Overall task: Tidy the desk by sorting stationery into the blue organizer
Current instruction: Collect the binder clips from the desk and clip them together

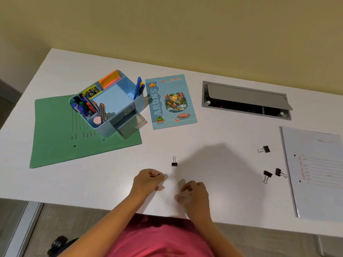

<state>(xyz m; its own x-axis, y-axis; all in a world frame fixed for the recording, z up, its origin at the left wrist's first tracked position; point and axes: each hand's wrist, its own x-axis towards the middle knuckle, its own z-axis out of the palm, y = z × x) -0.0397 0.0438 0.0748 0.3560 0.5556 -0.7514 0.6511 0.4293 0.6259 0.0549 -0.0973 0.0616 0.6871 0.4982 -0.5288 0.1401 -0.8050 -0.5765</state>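
Desk (222,138): white; blue organizer (113,104) beyond-left of the binder clip (174,161).
Left hand (149,179), right hand (193,193): mine, just short of the clip, curled; grasp unclear.

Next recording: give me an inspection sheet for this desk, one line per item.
Surface: white desk.
Job's things: blue organizer standing on green folder, its clear drawer pulled out; one binder clip mid-desk, three binder clips at right.
Clutter: notebook beside the organizer; white file at right edge.
Grips: left hand and right hand, fingers curled; whether they hold anything is unclear.
Cables: nothing seen; desk hatch lid raised.
Surroundings: yellow wall, chair castor.
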